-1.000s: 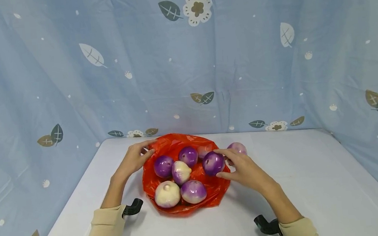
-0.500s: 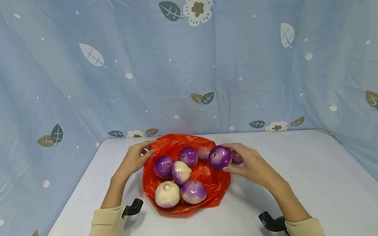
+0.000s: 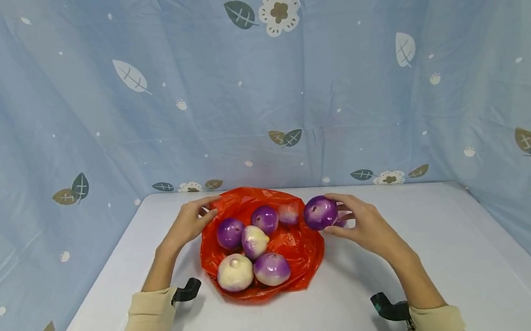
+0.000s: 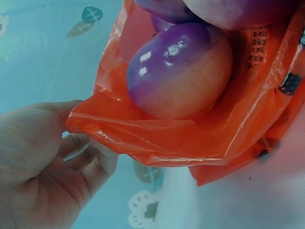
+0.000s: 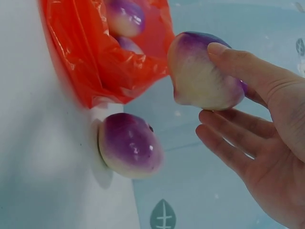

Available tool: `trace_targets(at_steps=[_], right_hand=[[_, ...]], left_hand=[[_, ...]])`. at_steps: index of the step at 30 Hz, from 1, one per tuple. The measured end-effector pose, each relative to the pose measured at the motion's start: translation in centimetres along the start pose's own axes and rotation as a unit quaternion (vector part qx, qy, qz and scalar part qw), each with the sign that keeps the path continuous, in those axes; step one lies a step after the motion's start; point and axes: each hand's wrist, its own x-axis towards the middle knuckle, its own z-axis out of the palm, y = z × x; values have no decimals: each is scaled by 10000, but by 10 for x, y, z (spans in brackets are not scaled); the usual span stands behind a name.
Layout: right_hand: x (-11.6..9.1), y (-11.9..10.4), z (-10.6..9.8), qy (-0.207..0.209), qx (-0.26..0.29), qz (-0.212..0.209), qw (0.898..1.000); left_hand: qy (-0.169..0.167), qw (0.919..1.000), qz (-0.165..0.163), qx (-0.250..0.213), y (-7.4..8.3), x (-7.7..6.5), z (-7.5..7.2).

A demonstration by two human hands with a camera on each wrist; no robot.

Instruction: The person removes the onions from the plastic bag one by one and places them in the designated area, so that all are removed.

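Observation:
In the head view my left hand pinches the left rim of a red plastic bag. Its thumb and fingers lie on either side of the plastic edge in the left wrist view. Several glossy purple-and-cream onions lie in the wide-mouthed bag, one a pale onion at the front. Just beyond the bag's right rim, my right hand holds a purple onion between thumb and fingers. The right wrist view shows this onion's cream side and pointed tip. Below it, another onion rests on the table, partly hidden by my fingers in the head view.
A white-covered table carries everything. Behind and at both sides hangs a blue curtain with leaf and flower prints. Black camera mounts, such as the right mount, stick out from both wrists.
My right hand has carried the purple onion right and slightly up, from over the bag to past its right rim. The left hand has stayed at the bag's left rim.

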Motion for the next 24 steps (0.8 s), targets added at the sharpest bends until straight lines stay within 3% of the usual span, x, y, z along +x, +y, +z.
trace_targets(at_steps=[12, 24], right_hand=[[-1, 11, -9, 309, -119, -180, 9993], [-6, 19, -23, 475, -314, 174, 9982]], left_hand=[[-19, 10000, -51, 0, 1, 0, 0], [-59, 9999, -135, -31, 3, 0, -1]])
